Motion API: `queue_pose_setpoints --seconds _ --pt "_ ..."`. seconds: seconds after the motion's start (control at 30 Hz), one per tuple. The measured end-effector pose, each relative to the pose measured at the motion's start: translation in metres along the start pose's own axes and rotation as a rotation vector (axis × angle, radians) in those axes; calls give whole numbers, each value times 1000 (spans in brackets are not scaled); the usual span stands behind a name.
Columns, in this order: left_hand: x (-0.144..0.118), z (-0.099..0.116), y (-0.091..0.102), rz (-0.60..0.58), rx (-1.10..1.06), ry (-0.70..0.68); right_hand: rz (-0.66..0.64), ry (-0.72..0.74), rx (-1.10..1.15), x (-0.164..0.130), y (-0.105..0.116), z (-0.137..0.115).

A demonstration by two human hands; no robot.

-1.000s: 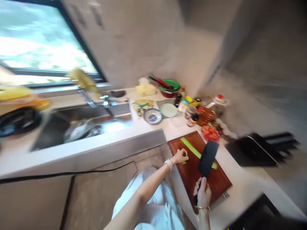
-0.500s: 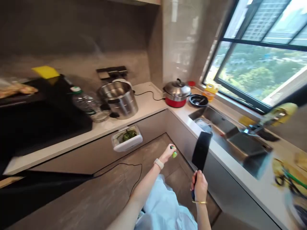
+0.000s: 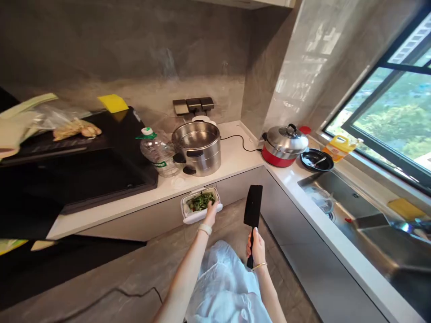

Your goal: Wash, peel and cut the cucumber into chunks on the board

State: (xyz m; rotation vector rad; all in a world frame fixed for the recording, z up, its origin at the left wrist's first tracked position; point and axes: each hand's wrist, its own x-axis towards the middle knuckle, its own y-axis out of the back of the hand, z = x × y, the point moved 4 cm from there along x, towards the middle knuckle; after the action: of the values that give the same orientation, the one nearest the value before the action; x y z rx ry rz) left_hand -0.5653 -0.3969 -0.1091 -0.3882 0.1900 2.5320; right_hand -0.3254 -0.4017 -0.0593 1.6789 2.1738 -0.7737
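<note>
I see a pale counter going round a corner, with a steel pot and a sink by the window. The left hand reaches to the rim of the white bin of green scraps, but I can't tell if it's open or holding something. The right hand is curled round the black knife by its handle, blade pointing forward.

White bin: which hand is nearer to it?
Left. The left hand is at the right side of the bin; the right hand, holding the cleaver, is farther off to the right.
</note>
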Motion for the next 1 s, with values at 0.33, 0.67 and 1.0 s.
queue_pose_setpoints --seconds 0.33,0.67,1.0 --pt "-241 -39 -230 -999 345 -336 719 189 359 -103 208 1" --pt "-566 -90 -332 -1471 165 -435 1406 304 566 -342 371 99" --pt "-783 -167 -343 -1804 212 -491 1922 37 540 -510 425 174"
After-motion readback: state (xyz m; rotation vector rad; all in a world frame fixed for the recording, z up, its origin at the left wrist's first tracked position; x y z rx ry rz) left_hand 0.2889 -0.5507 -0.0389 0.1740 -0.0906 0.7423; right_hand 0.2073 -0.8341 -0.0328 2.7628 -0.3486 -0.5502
